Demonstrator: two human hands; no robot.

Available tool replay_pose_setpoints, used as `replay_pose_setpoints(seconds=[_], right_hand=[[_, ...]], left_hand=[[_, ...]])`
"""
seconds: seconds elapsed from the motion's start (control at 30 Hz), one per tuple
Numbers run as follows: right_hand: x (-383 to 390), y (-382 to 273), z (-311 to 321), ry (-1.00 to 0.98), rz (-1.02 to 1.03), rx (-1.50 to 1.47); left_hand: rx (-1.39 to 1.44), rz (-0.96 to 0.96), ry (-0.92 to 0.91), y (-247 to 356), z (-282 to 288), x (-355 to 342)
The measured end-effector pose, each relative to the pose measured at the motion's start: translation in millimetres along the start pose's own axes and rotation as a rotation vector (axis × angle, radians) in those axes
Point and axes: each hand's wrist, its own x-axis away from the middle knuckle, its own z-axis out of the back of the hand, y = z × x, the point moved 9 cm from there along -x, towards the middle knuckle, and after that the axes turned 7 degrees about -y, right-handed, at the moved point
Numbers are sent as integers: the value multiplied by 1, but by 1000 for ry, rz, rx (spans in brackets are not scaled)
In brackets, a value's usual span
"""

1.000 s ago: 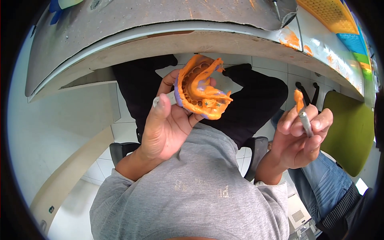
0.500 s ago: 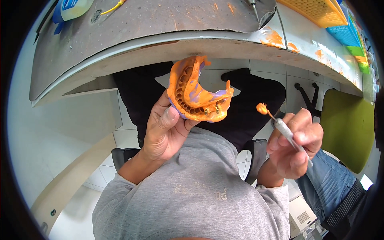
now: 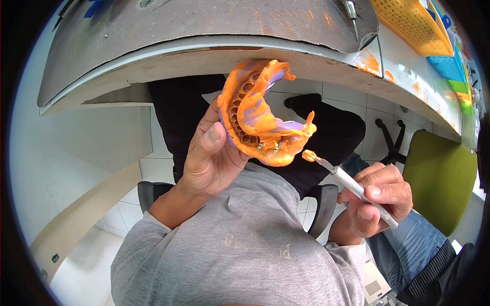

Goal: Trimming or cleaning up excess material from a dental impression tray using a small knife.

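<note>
In my left hand (image 3: 206, 155) is an orange and purple dental impression (image 3: 240, 137), tilted to show a curved row of tooth-shaped hollows, with small metal pieces (image 3: 263, 146) in its lower arm. My fingers are closed round its left side. My right hand (image 3: 375, 199) grips a silver-handled blade tool (image 3: 349, 183), slanting up to the left. A lump of orange material (image 3: 309, 155) sits on the blade tip, just right of the impression's lower edge, apparently apart from it.
A worn grey mat (image 3: 194, 20) covers the bench, with a pointed tool (image 3: 352, 15) on it. Orange smears (image 3: 368, 62) mark the edge. Coloured perforated trays (image 3: 413, 25) stand right. Below are my legs, a green chair (image 3: 439, 178) and another person's jeans-clad leg (image 3: 418, 239).
My left hand has tilted the impression and shifted it to the right. My right hand has turned the tool and brought its orange-tipped end down and left, close to the impression.
</note>
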Motion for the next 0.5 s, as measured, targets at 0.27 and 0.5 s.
replay_pose_setpoints(seconds=[0.27,0.5], right_hand=[[-16,8,-40,125,33,-20],[-31,15,-65,176,2,-25]], left_hand=[[3,-4,-12,34,11,26],[78,-7,-50,56,20,36]])
